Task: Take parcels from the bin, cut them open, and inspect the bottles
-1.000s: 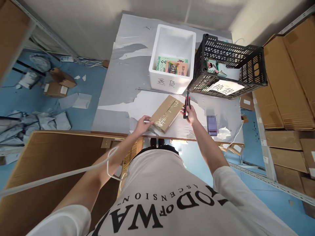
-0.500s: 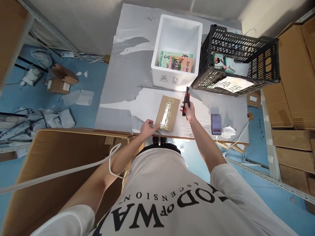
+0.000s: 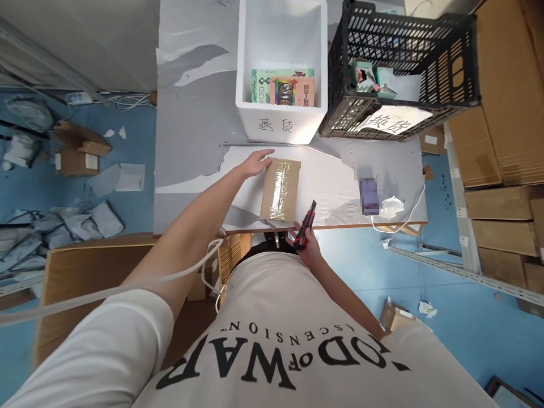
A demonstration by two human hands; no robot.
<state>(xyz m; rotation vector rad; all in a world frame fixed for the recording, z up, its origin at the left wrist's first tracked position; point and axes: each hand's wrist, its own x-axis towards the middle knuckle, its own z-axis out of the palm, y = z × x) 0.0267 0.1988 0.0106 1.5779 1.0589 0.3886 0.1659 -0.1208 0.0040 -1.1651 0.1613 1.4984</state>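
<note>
A flat brown cardboard box [image 3: 289,190] lies on the table [image 3: 191,136], with a shiny strip of clear tape running down its middle. My left hand [image 3: 256,163] is at the box's far left corner, fingers stretched out and seeming to touch its edge. Close to the box's near right corner, at the table's front edge, my right hand [image 3: 309,245] is closed around a red and black utility knife [image 3: 305,225]. The knife points away from me and tilts right. Whether its blade is out is too small to tell.
Behind the box stand a white foam box [image 3: 280,124] holding colourful packs and a black plastic crate [image 3: 399,96] with small cartons. A phone [image 3: 369,196] on a white cable lies to the right. A large open carton [image 3: 97,283] stands at lower left; another white cable [image 3: 127,288] crosses my left arm.
My left hand has gone from the box's near left corner to its far left corner. My right hand has drawn the knife back toward me. The box has turned slightly straighter.
</note>
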